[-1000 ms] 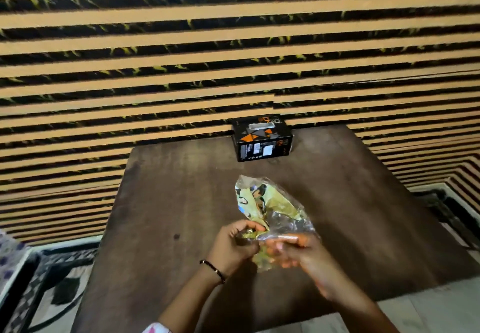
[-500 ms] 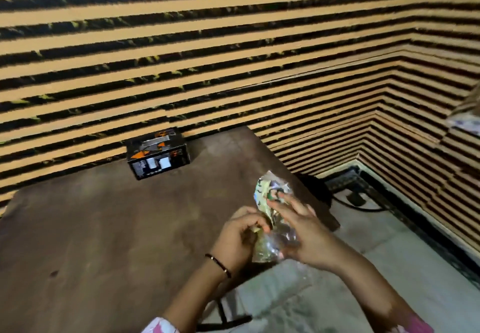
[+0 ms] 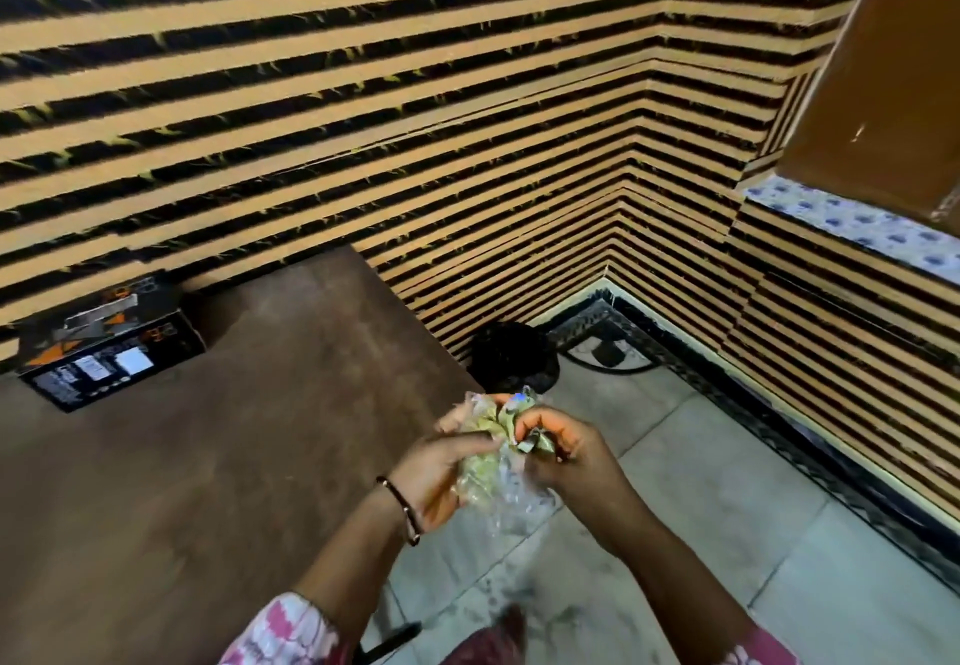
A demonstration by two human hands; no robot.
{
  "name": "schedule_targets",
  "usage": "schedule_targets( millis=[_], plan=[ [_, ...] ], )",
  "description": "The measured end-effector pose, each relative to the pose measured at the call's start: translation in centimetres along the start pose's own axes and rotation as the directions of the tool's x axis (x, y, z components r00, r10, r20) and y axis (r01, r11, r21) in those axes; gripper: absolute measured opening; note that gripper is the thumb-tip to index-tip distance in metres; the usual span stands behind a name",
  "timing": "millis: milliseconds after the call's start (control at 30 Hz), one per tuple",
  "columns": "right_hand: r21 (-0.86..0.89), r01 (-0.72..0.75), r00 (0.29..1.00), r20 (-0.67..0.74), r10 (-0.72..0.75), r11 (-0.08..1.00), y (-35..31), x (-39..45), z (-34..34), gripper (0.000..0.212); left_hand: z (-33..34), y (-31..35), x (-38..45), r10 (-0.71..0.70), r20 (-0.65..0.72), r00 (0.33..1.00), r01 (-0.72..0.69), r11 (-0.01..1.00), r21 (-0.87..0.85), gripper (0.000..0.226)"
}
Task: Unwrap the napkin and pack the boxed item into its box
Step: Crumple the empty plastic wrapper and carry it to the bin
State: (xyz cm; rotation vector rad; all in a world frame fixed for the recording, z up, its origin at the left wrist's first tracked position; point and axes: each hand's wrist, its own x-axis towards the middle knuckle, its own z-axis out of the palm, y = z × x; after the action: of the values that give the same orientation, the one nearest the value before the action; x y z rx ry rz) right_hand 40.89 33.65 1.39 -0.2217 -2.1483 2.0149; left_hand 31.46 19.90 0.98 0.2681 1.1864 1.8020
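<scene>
A crumpled clear plastic wrapper with a yellow-green printed napkin [image 3: 498, 451] inside is held between both hands, past the table's right edge and above the floor. My left hand [image 3: 436, 472] grips its left side, a dark bangle on the wrist. My right hand [image 3: 566, 451] pinches its top right part. A black box with orange marks and white labels [image 3: 111, 339] lies at the back left of the brown table [image 3: 208, 482], close to the striped wall. What the box contains is hidden.
A striped orange and black wall [image 3: 363, 93] runs behind the table and turns a corner at right. A black round object [image 3: 514, 358] and a cable lie on the tiled floor [image 3: 701, 482] near the corner. A ledge with a blue-patterned cover [image 3: 857, 228] is at right.
The view has swung to the right, so the box sits far left now. Both hands have carried the wrapper off past the table's right edge and crumpled it smaller.
</scene>
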Motion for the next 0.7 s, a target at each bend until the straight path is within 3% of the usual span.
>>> schedule_targets(
  millis=[100, 167, 233, 333, 400, 467, 600, 700],
  plan=[
    [-0.13, -0.03, 1.0, -0.005, 0.03, 0.991, 0.9, 1.7, -3.7, 0.041, 1.3, 0.0, 4.7, 0.071, -0.178, 0.981, -0.077, 0.997, -0.023, 0.03],
    [-0.284, -0.028, 0.998, 0.051, 0.044, 0.958, 1.5, 3.4, -6.5, 0.069, 2.0, 0.4, 7.9, 0.099, -0.281, 0.954, -0.088, 0.995, 0.053, 0.025],
    [-0.478, 0.005, 0.992, 0.114, 0.056, 0.878, 1.9, 6.0, -9.1, 0.088, 2.5, 0.9, 11.5, 0.084, -0.294, 0.952, -0.054, 0.993, 0.109, 0.026],
    [-0.754, 0.092, 0.974, 0.204, 0.098, 0.651, 1.8, 10.3, -12.2, 0.097, 4.0, 1.8, 16.6, 0.075, -0.297, 0.952, -0.016, 0.98, 0.198, 0.027],
    [-0.893, 0.151, 0.967, 0.223, 0.123, 0.424, 1.7, 13.2, -13.8, 0.101, 4.9, 2.1, 20.1, 0.068, -0.322, 0.944, -0.029, 0.992, 0.124, 0.028],
    [-0.932, 0.196, 0.969, 0.231, 0.084, 0.305, 2.0, 15.6, -14.9, 0.101, 5.0, 2.3, 23.1, 0.035, -0.349, 0.936, -0.023, 0.999, 0.038, 0.028],
    [-0.917, 0.241, 0.969, 0.243, -0.035, 0.319, 4.2, 19.6, -17.1, 0.077, 4.7, 2.1, 27.4, -0.026, -0.4, 0.916, 0.037, 0.999, 0.018, 0.018],
    [-0.84, 0.23, 0.973, 0.216, -0.086, 0.492, 6.6, 22.5, -18.4, 0.057, 3.9, 2.1, 29.5, -0.064, -0.46, 0.886, 0.068, 0.998, -0.008, 0.018]
  ],
)
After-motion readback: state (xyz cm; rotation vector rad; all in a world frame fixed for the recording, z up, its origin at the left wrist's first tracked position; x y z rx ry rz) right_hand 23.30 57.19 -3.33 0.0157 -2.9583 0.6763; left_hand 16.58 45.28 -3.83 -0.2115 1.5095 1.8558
